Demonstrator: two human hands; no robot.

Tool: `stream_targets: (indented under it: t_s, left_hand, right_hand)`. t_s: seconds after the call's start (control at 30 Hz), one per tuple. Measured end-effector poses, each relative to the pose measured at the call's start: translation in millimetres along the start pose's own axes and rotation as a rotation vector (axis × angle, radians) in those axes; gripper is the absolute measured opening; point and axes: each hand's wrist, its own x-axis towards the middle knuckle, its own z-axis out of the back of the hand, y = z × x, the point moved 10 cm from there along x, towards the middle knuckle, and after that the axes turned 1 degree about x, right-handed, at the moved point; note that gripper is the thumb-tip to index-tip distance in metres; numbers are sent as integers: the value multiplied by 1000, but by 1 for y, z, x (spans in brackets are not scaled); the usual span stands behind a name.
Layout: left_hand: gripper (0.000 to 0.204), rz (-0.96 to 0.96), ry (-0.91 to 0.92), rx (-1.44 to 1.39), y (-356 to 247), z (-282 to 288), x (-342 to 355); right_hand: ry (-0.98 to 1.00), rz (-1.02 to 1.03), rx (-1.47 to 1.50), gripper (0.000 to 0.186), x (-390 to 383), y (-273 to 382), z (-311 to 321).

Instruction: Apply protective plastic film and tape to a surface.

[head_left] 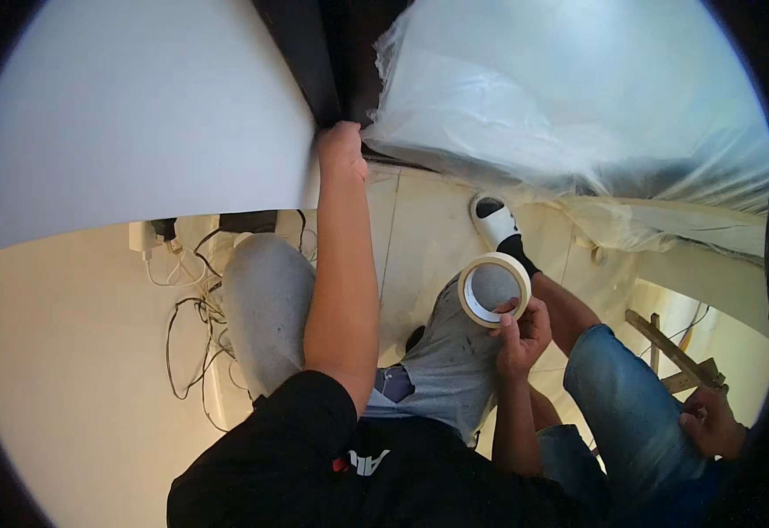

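Note:
My left arm stretches forward, and my left hand (343, 150) reaches low into the corner beside a dark upright panel (309, 62). Its fingers are turned away and hidden, so what they touch does not show. In my right hand (522, 339) is a roll of cream masking tape (522, 302), pinched at its lower rim between thumb and fingers, above my knee. Thin clear plastic sheeting (507, 106) covers a large block just right of my left hand, its edge ending near my wrist.
A large white panel (155, 106) stands at the left. Black and white cables (204, 308) tangle on the floor by my left knee. At the right a co-worker in jeans (631, 396) sits close, one slipper (494, 224) on the pale tiles. A wooden frame (675, 348) stands behind.

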Motion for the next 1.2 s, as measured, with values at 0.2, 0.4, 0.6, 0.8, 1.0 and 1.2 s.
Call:
stream_targets:
  t_s: [0.2,0.4,0.6,0.8,1.0,1.2]
  left_hand:
    - [78,92,213,-26,-12,-4,5]
    - [71,142,161,-111,-27,5,-23]
    - [22,-318,479,252,-74,29,-203]
    - [20,-385,545,305,-77,78,-288]
    - [22,-586,766,335,-89,81,-318]
    - [24,-887,827,756,-97,80,-346]
  right_hand:
    - [50,42,-97,15,9,6,-9]
    - [50,109,-8,22,34,9,-38]
    - [134,206,-189,31,20,59,-99]
    - [201,659,-299,38,-21,107,-138]
    - [427,578,21,41,-31,110,-138]
    - [548,249,98,35,10,143,-156]
